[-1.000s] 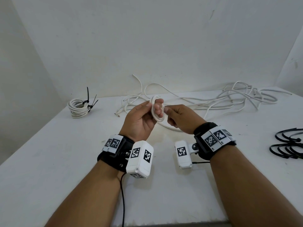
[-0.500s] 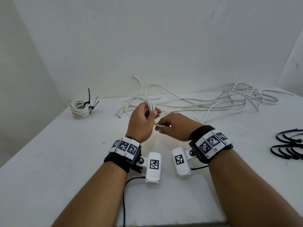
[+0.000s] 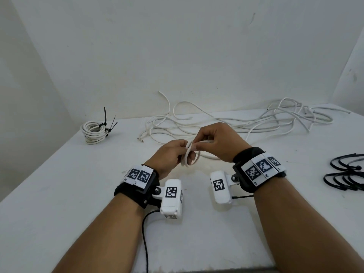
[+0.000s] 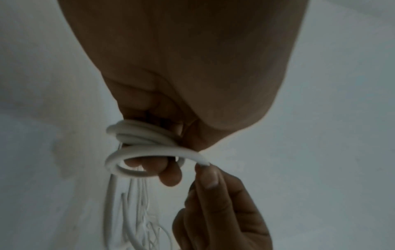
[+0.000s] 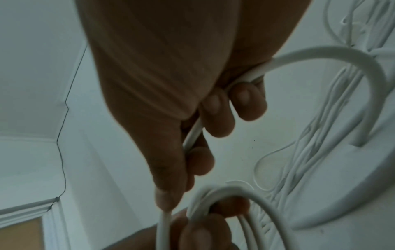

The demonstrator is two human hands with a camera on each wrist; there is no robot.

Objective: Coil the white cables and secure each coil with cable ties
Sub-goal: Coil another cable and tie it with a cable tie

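Just above the near middle of the table (image 3: 59,194), the left hand (image 3: 169,156) clamped the small coil (image 3: 192,154), while the right hand (image 3: 218,142), just right of it, pinched the cable (image 5: 192,133) trailing far-right.

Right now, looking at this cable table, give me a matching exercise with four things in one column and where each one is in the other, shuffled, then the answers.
Things:
1. tied cable coil
2. black cable ties
3. small coil being wound
4. loose white cables

Places:
A. held in the left hand, the right hand feeding cable to it
B. far left of the table, near the wall
C. right edge of the table
D. spread along the back of the table

Pairs: 1-B, 2-C, 3-A, 4-D
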